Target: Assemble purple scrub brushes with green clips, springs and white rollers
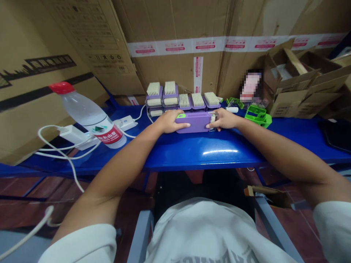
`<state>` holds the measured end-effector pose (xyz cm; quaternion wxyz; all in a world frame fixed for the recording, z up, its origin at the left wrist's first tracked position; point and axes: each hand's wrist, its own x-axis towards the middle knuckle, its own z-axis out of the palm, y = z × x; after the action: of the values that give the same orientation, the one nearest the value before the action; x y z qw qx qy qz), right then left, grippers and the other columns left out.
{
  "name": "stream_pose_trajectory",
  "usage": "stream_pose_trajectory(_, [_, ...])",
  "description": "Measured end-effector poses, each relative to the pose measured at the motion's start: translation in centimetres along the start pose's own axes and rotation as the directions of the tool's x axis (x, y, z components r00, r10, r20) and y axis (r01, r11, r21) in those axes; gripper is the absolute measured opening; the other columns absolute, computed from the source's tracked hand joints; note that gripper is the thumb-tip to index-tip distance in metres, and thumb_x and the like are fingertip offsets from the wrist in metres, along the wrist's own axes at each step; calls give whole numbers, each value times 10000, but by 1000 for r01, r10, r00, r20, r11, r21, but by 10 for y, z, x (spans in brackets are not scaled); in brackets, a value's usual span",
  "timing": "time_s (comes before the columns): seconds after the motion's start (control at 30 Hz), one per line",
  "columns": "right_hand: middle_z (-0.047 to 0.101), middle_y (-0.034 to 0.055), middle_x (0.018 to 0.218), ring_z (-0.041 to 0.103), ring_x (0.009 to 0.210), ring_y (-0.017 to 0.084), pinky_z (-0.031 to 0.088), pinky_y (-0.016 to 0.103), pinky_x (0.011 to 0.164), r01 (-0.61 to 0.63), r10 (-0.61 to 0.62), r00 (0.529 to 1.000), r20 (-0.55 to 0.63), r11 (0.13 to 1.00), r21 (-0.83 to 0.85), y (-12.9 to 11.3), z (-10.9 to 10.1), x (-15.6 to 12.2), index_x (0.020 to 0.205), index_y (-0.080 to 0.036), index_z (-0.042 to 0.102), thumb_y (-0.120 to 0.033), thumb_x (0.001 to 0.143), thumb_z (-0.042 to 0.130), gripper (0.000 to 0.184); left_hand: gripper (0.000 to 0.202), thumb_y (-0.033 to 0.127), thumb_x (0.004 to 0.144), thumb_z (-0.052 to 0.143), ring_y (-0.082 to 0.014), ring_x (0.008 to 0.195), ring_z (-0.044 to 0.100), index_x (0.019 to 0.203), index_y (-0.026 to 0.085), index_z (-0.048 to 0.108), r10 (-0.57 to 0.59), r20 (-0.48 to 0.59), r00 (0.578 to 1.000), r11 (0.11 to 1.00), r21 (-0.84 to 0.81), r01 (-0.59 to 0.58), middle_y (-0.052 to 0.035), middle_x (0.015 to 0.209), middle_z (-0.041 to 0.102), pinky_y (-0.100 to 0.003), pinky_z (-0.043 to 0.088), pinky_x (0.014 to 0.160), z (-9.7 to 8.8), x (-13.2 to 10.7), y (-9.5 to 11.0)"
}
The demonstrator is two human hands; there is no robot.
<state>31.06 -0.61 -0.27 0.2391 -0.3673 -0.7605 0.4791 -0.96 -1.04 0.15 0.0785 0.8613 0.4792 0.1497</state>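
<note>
Both hands grip one long purple plastic case [195, 122] just above the blue bench. My left hand [172, 122] is closed on its left end, the thumb along the front face near a bright green patch. At the other end, where a clear part with something cream-coloured inside shows, my right hand [222, 119] is closed with the thumb in front. Right behind the case stand several purple units with cream ribbed tops [197, 100]. Some on the left [162, 95] are stacked on others. Fingers behind the case are hidden.
On the left, a tilted water bottle [94, 117] with a red cap stands by white power strips [79, 138] and cables. Green plastic parts [257, 116] lie to the right, near a blurred phone-like screen [251, 86] and open cardboard boxes [297, 102]. Large cartons line the bench's back.
</note>
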Motion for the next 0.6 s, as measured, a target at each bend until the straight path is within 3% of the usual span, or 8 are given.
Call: stream_pose_trajectory(0.6, [644, -24, 541, 570, 427, 115, 485, 240, 408, 1, -1, 1000, -3, 1000, 2, 0, 0, 0, 808, -196, 659, -465, 639, 1134, 572, 800, 727, 958, 719, -434, 1423, 767, 1539, 179, 738, -4, -5, 1000, 1000, 16, 4, -167, 1508, 826, -529, 586, 1241, 2, 0, 0])
